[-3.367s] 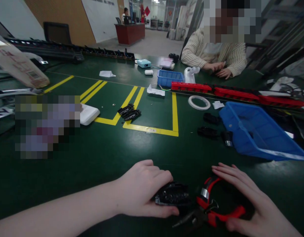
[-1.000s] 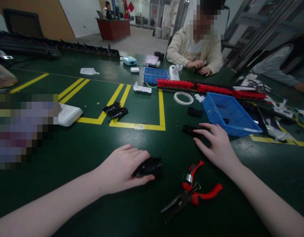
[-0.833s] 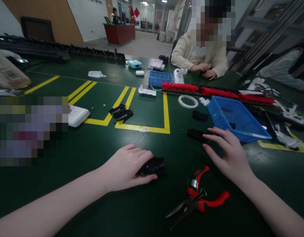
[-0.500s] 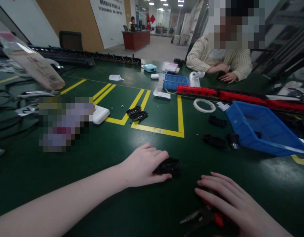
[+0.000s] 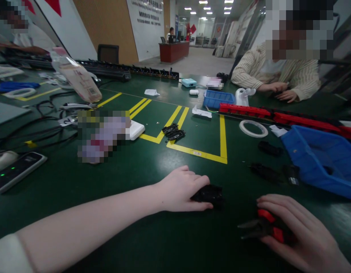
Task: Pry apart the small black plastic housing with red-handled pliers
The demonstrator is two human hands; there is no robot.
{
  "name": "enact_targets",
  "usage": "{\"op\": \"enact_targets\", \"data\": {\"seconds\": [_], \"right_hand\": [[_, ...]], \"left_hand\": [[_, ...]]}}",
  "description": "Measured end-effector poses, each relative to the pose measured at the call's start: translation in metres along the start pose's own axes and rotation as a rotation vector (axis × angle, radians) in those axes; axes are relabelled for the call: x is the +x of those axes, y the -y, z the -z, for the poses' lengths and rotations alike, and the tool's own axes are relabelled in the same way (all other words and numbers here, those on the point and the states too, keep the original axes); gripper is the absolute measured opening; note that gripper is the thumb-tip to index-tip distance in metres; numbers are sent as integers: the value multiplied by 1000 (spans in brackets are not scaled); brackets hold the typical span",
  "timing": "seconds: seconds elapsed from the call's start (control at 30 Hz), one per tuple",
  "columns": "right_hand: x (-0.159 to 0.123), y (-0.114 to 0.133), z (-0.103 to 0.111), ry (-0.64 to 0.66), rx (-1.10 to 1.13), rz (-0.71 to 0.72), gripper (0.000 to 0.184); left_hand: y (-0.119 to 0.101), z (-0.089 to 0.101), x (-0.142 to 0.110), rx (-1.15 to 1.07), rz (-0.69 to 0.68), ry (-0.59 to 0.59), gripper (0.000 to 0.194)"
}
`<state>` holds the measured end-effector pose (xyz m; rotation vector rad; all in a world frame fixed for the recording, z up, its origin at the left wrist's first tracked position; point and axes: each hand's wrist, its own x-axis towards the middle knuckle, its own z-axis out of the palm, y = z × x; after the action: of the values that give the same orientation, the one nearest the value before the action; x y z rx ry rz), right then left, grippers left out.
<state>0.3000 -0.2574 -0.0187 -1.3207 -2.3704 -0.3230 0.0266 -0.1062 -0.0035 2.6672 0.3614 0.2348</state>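
My left hand [image 5: 186, 191] is closed around a small black plastic part [image 5: 211, 194] resting on the green tabletop [image 5: 152, 235]. Its thumb and fingers press the sides, and the palm hides the rear of the part. To the right, my right hand [image 5: 300, 231] grips red-handled pliers [image 5: 256, 229], their jaws pointing left and slightly apart. A gap of bare tabletop separates the pliers from the black part. Several similar black parts lie farther off: a small cluster [image 5: 173, 132] on the yellow tape lines, and others [image 5: 265, 171] beside a tilted blue bin [image 5: 323, 159].
A roll of white tape [image 5: 253, 129], red strips [image 5: 245, 110] and a small blue basket [image 5: 219, 99] lie toward the back. On the left are a plastic bottle [image 5: 78, 77], black cables [image 5: 33, 127] and a white box [image 5: 137, 130]. A co-worker [image 5: 277, 72] sits opposite.
My right hand has taken hold of the pliers, which it was only reaching over before, and lifted them slightly. The view has turned left. My left hand keeps its grip on the black part.
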Motion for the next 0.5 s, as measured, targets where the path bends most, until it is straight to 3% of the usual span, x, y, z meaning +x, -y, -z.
{"op": "enact_targets", "data": {"seconds": [0.07, 0.33, 0.5], "right_hand": [[9, -5, -6, -26, -5, -75, 35], [63, -13, -21, -72, -26, 67, 29], [60, -16, -21, -100, 1, 37, 29]], "left_hand": [[0, 0, 1, 16, 0, 1, 35], [0, -2, 3, 54, -11, -4, 37], [8, -3, 23, 92, -97, 25, 41]]}}
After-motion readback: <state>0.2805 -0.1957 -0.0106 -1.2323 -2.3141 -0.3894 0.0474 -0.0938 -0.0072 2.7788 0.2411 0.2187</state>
